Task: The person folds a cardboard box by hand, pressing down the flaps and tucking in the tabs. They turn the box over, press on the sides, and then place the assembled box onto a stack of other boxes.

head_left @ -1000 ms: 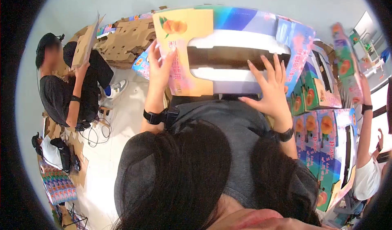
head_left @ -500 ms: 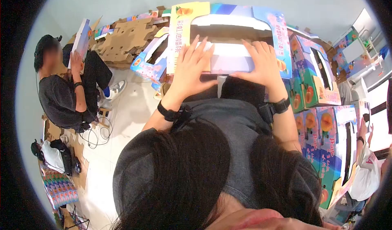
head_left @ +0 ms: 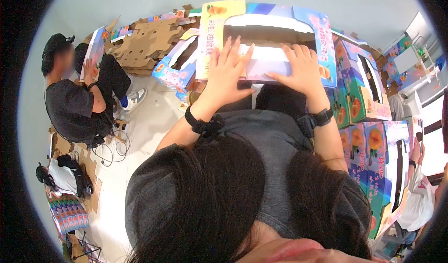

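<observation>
In front of me is a printed peach carton (head_left: 266, 69) with a wide opening in its top. Its left end piece (head_left: 211, 18) is yellow and its right end piece (head_left: 325, 43) is blue, both with orange fruit pictures and lettering. My left hand (head_left: 227, 71) lies with fingers spread over the yellow end and the near white flap. On the near right part of that flap rests my right hand (head_left: 301, 71), thumb and fingers apart. Neither hand grips anything. The carton's underside is hidden.
Another carton (head_left: 175, 69) stands just left of mine. Printed cartons (head_left: 366, 146) are stacked at my right. Flattened brown cardboard (head_left: 144, 41) lies behind. A seated person (head_left: 70, 95) at left handles a carton; loose cables (head_left: 114, 151) lie on the floor.
My left hand's fingers have spread slightly on the carton; my right hand stays nearly in place. The seated person's carton has lowered and turned its printed side more toward view.
</observation>
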The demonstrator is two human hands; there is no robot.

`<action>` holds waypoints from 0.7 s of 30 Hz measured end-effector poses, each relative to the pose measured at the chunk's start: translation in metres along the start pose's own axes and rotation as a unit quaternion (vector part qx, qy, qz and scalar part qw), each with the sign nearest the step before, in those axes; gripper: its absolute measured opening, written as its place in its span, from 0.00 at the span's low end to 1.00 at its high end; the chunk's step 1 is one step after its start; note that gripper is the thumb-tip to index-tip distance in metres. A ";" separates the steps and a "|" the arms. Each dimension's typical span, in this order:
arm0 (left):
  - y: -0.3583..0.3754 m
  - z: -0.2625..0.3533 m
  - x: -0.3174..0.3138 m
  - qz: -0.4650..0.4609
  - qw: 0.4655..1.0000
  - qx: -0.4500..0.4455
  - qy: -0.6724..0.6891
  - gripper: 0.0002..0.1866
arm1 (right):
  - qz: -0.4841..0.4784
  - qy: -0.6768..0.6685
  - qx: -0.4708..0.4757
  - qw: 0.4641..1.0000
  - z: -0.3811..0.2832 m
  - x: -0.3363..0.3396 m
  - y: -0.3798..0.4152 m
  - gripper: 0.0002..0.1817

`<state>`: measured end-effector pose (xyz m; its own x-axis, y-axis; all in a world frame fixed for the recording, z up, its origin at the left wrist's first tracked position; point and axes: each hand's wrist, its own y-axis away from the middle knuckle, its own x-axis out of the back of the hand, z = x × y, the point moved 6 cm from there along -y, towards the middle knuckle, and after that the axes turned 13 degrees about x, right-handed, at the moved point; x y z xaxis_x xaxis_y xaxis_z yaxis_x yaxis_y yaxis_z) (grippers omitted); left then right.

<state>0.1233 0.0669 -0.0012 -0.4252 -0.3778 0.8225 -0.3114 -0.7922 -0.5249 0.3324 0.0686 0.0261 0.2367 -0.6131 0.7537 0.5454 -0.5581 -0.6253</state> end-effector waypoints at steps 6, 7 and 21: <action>0.004 0.001 -0.004 0.002 1.000 0.003 -0.012 0.60 | -0.004 0.018 -0.010 1.000 -0.004 -0.002 0.000 0.45; 0.005 0.001 -0.004 0.003 1.000 0.002 -0.011 0.60 | -0.004 0.020 -0.012 1.000 -0.005 -0.002 0.000 0.45; 0.026 0.020 0.011 -0.022 0.999 0.003 0.039 0.60 | 0.068 0.019 -0.006 0.997 -0.026 0.016 0.027 0.48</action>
<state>0.1277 0.0321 -0.0016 -0.4763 -0.3040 0.8251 -0.3271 -0.8097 -0.4872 0.3300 0.0296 0.0162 0.2777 -0.7039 0.6538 0.5006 -0.4748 -0.7238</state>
